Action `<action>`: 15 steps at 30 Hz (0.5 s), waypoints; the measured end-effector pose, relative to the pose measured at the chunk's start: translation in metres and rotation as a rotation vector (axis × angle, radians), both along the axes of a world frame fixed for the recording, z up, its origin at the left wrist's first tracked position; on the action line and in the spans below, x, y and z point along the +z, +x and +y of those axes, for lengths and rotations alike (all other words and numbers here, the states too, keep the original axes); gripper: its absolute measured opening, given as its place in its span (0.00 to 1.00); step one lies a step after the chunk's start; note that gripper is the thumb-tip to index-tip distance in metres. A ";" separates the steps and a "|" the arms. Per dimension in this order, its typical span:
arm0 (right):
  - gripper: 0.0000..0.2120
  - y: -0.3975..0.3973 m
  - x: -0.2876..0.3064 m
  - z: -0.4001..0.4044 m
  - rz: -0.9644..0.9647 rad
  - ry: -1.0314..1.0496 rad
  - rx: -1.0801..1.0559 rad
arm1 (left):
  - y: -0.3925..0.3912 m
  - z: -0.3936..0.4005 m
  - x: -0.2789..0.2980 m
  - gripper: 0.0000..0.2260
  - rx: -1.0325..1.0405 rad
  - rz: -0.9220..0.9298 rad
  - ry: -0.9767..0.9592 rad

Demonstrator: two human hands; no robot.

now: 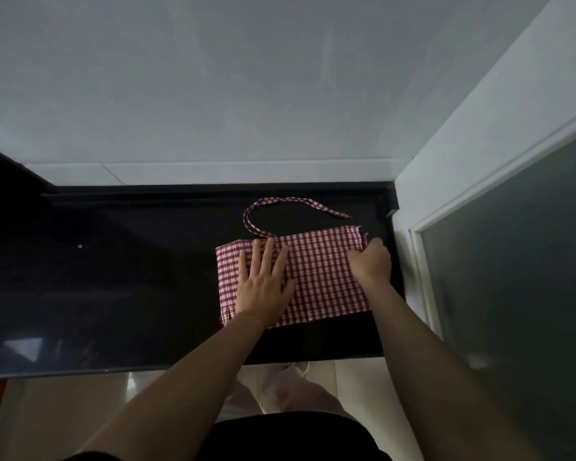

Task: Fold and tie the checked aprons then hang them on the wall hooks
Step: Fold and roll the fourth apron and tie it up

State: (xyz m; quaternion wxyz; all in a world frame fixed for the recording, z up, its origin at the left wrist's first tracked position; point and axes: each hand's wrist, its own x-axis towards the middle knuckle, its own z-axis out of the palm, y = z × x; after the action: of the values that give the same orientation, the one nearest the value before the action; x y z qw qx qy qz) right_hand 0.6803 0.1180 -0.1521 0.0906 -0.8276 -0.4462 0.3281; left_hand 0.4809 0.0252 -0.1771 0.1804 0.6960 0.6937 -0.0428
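A red-and-white checked apron lies folded into a rectangle on the right part of a black counter. Its tie strap curls in a loop on the counter behind the fold. My left hand lies flat on the apron's left half, fingers straight and spread, pressing it down. My right hand is at the apron's right edge with its fingers curled round the cloth near the far right corner.
A pale wall rises behind the counter and a white wall corner closes it on the right. A frosted glass door in a white frame stands at the right. Light floor tiles lie below the counter's front edge.
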 end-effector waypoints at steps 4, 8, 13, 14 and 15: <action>0.25 -0.008 -0.007 -0.006 -0.074 0.045 0.120 | -0.020 -0.005 -0.017 0.31 -0.050 0.049 -0.003; 0.27 -0.022 -0.014 -0.026 -0.378 0.278 0.298 | -0.042 0.007 -0.026 0.31 -0.119 0.051 0.063; 0.14 -0.050 -0.031 -0.050 -0.422 0.586 0.630 | -0.053 0.006 -0.024 0.28 -0.055 -0.016 0.164; 0.16 -0.051 -0.037 -0.053 -0.391 0.542 0.650 | -0.051 0.004 -0.025 0.28 0.005 -0.022 0.175; 0.19 -0.051 -0.045 -0.056 -0.366 0.482 0.647 | -0.051 0.001 -0.026 0.28 0.057 -0.018 0.163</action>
State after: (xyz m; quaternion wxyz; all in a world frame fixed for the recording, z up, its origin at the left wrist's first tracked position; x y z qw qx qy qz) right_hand 0.6292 0.0625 -0.1967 0.0932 -0.6451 -0.7547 0.0743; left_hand 0.4294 0.0265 -0.2035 0.1304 0.6887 0.7127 0.0254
